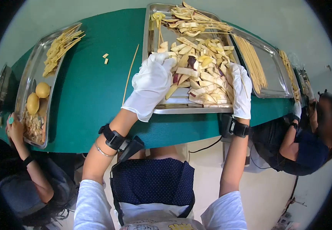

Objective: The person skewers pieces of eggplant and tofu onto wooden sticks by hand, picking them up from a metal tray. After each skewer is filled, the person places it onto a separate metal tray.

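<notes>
My left hand (153, 79), in a white glove, rests over the left side of a metal tray (194, 110). Its fingers are curled against a pile of cut vegetable pieces (204, 73) with pale flesh and some purple skin; what they grip is hidden. At the pile's right edge is my gloved right hand (240, 90), closed, with a thin wooden skewer (244, 85) showing along it. Toward the back of the same tray lie threaded skewers (192, 19) of pale slices. One skewer (159, 28) with a yellowish piece lies at the tray's upper left.
Left of the tray, a lone skewer (130, 74) and small scraps (105, 57) lie on the green table (93, 99). A second tray (45, 132) holds filled skewers, potatoes (33, 102) and peelings. Bare sticks (250, 63) fill part of a right-hand tray (283, 86). Co-workers sit on both sides.
</notes>
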### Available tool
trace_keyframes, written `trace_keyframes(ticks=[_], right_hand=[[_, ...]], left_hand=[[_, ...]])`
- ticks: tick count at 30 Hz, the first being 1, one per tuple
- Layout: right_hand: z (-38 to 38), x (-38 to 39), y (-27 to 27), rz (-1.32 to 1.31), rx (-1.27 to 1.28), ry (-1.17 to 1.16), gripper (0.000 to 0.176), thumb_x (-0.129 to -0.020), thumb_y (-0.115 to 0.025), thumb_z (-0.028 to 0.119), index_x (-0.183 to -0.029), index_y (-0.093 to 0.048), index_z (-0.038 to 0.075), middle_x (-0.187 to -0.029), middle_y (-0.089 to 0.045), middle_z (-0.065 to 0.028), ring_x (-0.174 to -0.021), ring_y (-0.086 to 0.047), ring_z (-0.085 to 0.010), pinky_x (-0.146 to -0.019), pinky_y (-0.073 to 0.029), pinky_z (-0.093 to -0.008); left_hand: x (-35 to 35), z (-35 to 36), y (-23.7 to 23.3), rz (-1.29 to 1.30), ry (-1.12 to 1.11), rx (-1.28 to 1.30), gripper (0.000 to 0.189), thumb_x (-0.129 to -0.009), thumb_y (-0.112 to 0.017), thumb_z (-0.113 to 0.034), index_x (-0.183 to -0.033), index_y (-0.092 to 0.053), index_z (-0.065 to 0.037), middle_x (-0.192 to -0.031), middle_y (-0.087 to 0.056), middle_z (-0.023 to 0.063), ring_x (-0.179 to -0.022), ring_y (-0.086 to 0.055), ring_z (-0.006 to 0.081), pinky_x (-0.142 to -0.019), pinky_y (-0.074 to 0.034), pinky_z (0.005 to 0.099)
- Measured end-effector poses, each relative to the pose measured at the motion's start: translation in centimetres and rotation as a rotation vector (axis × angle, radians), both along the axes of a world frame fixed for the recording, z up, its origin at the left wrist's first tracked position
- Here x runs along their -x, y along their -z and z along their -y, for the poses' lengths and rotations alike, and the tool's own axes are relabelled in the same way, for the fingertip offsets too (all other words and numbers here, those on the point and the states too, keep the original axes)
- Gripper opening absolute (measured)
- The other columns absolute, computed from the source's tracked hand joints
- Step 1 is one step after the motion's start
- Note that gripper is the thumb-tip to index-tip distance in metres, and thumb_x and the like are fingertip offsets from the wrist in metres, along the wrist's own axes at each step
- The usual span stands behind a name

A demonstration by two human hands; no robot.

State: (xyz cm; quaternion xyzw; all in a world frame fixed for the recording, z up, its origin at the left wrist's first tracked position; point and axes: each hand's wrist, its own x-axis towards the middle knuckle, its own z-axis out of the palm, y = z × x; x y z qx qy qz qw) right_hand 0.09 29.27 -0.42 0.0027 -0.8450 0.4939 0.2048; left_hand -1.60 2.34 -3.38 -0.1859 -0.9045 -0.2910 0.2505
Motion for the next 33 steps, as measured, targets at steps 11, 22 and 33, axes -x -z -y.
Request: trace_keyframes(ticks=[11, 22, 33], right_hand=[[0.7, 3.6, 0.3, -0.165, -0.848, 0.102, 0.024, -0.079, -0.068, 0.026, -0.084, -0.055, 0.007, -0.078, -0.063, -0.0153, -0.073, -0.062, -0.0349, -0.062, -0.049, -0.0426], [0.5, 4.1, 0.8, -0.112, -0.649, 0.118, 0.021, -0.077, -0.068, 0.026, -0.084, -0.055, 0.011, -0.078, -0.063, -0.0141, -0.075, -0.062, -0.0352, -0.064, -0.048, -0.0428], [-0.2, 4.3, 0.3, -0.357, 0.067, 0.019, 0.014, -0.086, -0.065, 0.011, -0.085, -0.052, 0.005, -0.097, -0.064, -0.0089, -0.09, -0.057, -0.0151, -0.083, -0.045, -0.0281]], left_hand=[[-2.1, 1.3, -5.3, -0.004, 0.092, 0.057, 0.027, -0.079, -0.063, -0.014, -0.105, -0.064, -0.009, -0.11, -0.06, 0.0143, -0.106, -0.055, 0.0333, -0.09, -0.047, 0.038], [3.1, -4.2, -2.9, 0.268, 0.047, 0.233, 0.032, -0.08, -0.063, -0.027, -0.1, -0.062, -0.003, -0.1, -0.062, 0.0169, -0.096, -0.058, 0.0353, -0.082, -0.047, 0.0417], [3.4, -5.0, -3.0, 0.321, -0.102, -0.149, 0.027, -0.077, -0.064, -0.018, -0.101, -0.06, -0.005, -0.087, -0.066, 0.0138, -0.086, -0.063, 0.0288, -0.077, -0.048, 0.0382]])
